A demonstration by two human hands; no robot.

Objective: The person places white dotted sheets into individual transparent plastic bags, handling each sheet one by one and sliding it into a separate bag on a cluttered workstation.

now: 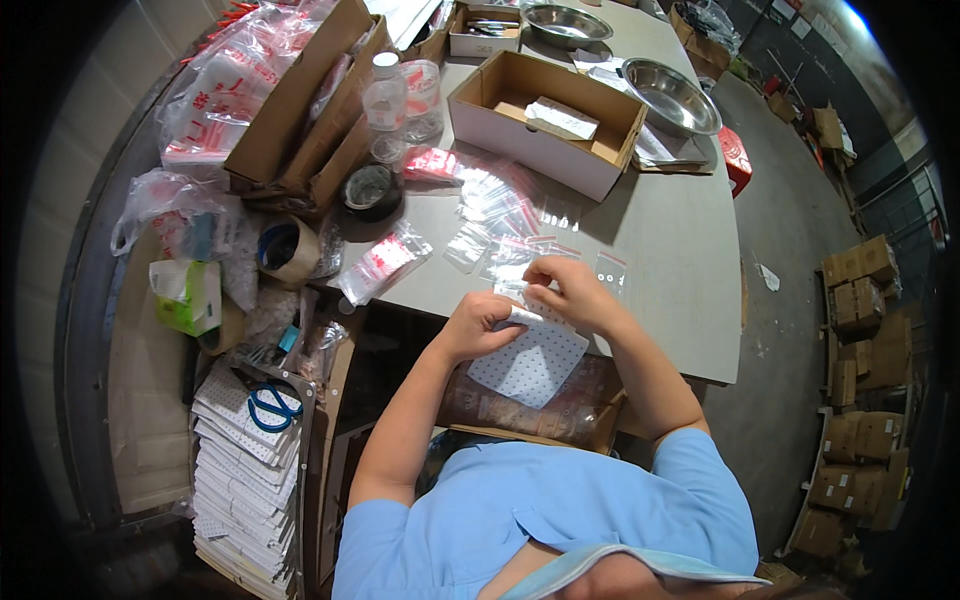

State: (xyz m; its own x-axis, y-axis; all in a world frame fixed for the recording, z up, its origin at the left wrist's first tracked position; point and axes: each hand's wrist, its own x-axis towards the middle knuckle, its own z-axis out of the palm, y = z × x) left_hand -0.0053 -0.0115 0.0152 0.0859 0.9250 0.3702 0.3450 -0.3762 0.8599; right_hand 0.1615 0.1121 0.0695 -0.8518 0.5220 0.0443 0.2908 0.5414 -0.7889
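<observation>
My left hand (478, 328) is closed on a white sheet printed with rows of small dark marks (535, 368), thumb on top. The sheet hangs tilted over the table's near edge, its upper part bent. My right hand (575, 292) is close by at the sheet's top, fingers curled in a pinch; whatever is between the fingertips is too small to make out. Just beyond both hands, small clear zip bags (497, 205) lie overlapping in a spread pile. A single zip bag (610, 270) with small marks on it lies right of my right hand.
An open cardboard box (490, 125) stands beyond the bags, with steel bowls (672, 97) behind it. Left are a black tape roll (370, 192), a clear bottle (385, 95) and a bag bundle (385, 262). Blue-handled scissors (272, 408) lie on stacked sheets (245, 490).
</observation>
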